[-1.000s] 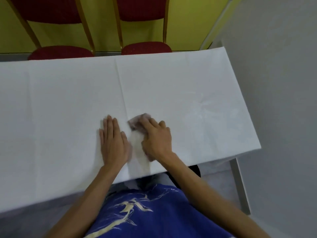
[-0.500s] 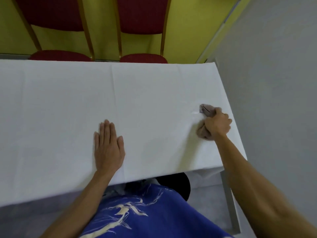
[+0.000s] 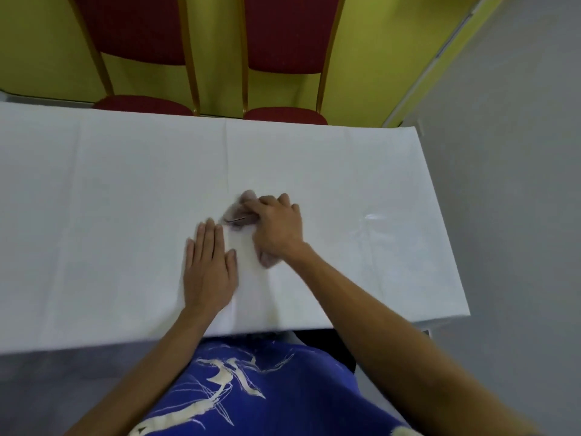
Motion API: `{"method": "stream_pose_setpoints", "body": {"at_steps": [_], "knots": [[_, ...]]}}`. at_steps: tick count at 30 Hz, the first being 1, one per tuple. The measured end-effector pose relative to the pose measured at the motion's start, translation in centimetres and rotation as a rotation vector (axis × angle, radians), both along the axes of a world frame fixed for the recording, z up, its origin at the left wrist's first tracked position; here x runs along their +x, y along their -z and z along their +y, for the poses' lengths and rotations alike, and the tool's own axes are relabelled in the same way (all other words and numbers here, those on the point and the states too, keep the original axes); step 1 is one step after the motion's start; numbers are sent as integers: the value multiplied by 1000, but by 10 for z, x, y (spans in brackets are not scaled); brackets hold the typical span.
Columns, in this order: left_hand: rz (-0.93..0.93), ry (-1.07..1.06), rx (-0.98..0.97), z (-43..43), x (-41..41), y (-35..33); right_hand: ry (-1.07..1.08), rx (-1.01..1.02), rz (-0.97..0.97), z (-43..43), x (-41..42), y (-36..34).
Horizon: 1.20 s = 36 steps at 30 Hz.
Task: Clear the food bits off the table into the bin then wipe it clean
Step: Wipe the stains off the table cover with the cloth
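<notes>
Right hand (image 3: 278, 229) with blurred, seemingly grey cloth (image 3: 240, 215) back from right edge to beside left hand (image 3: 209, 269).

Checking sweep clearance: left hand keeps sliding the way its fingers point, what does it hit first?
Bare white tablecloth ahead of the flat left hand; way looks free to the far edge. The crumpled grey-brown cloth sits just right of that line.

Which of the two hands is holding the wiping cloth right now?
The right hand, pressing the greyish cloth onto the white table. The left hand lies flat and empty beside it.
</notes>
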State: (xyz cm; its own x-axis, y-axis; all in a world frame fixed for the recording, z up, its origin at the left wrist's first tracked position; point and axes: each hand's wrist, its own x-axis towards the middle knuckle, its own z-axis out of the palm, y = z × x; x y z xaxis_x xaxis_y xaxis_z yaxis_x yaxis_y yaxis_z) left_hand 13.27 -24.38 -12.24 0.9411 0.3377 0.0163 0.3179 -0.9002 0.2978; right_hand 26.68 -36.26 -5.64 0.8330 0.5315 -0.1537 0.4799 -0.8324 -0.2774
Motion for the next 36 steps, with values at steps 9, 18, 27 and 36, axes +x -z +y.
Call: {"method": "stream_pose_setpoints", "body": {"at_steps": [9, 18, 27, 36], "knots": [[25, 2, -48, 0, -2, -1, 682, -235, 20, -191, 157, -17], [22, -31, 23, -5, -1, -2, 589, -10, 28, -49, 39, 6], [49, -20, 11, -1, -3, -3, -226, -23, 0, 25, 35, 3], [-5, -48, 10, -5, -2, -2, 576, -152, 13, -137, 193, -12]]}}
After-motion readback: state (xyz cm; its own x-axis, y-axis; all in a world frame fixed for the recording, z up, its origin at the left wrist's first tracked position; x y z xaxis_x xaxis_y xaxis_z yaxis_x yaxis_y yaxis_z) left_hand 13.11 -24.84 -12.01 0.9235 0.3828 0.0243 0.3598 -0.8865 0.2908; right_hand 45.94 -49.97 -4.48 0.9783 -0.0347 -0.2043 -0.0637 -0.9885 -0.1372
